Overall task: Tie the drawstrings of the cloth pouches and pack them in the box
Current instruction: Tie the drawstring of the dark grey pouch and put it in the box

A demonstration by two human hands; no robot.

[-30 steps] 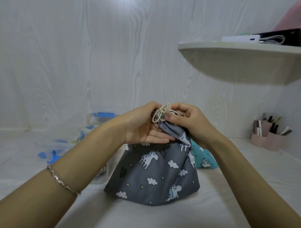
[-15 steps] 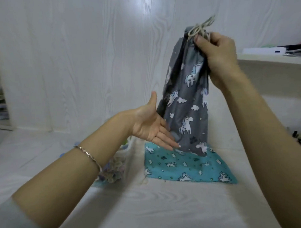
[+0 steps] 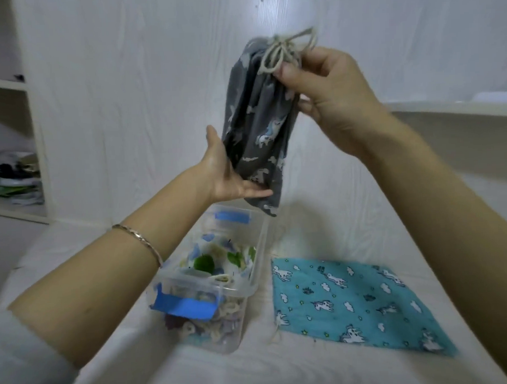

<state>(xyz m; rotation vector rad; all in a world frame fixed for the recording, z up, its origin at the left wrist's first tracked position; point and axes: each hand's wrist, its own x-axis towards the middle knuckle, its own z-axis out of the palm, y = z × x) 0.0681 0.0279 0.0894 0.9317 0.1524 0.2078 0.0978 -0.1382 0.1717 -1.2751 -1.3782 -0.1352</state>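
A grey unicorn-print pouch (image 3: 258, 128) hangs in the air, its beige drawstring (image 3: 284, 51) tied in a knot at the top. My right hand (image 3: 326, 94) grips it just under the knot. My left hand (image 3: 231, 178) is spread flat against the pouch's lower part, fingers under its bottom edge. Right below stands a clear plastic box (image 3: 250, 289) with blue latches (image 3: 184, 307), holding several patterned pouches. A teal unicorn-print pouch (image 3: 353, 300) lies flat on the white surface to the right of the box, its drawstring end loose near the lower left corner.
A white shelf (image 3: 445, 113) juts from the wall at the right. An open cabinet (image 3: 13, 171) with clutter stands at the far left. White wood-grain wall panels close the back.
The grey pouch was lifted off the table by my right hand and carried left over the box. My left hand let go of the knot and came flat against its lower part.
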